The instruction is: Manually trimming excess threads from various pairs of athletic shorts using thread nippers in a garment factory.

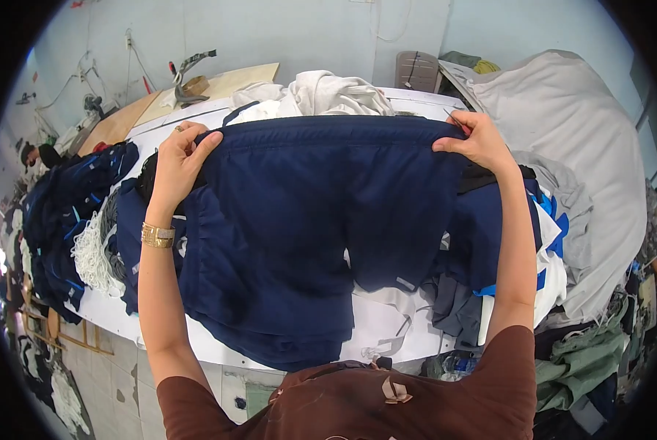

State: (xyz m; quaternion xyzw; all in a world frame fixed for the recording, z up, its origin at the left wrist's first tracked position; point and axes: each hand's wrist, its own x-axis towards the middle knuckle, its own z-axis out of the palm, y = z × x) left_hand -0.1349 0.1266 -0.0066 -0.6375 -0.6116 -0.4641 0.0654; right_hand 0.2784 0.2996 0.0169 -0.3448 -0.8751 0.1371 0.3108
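Observation:
A pair of navy blue shorts point(292, 191) is stretched out in front of me by its elastic waistband, the legs hanging toward me. My left hand point(176, 163) pinches one end of the waistband between thumb and fingers. At the other end my right hand point(482, 141) grips the waistband the same way. A thin, dark pointed tool point(454, 120) sticks out from the right fingers; its kind is not plain, as the hand covers most of it. Below the shorts, more folded navy garments point(270, 348) lie at the near edge of the white table point(383, 326).
White cloth point(328, 92) is heaped behind the shorts. Dark navy clothes point(57, 213) and a bundle of white cords point(97, 253) lie at left. Blue, white and grey garments point(556, 286) crowd the right, beside a large pile under a grey cover point(585, 147). Green cloth point(585, 359) sits lower right.

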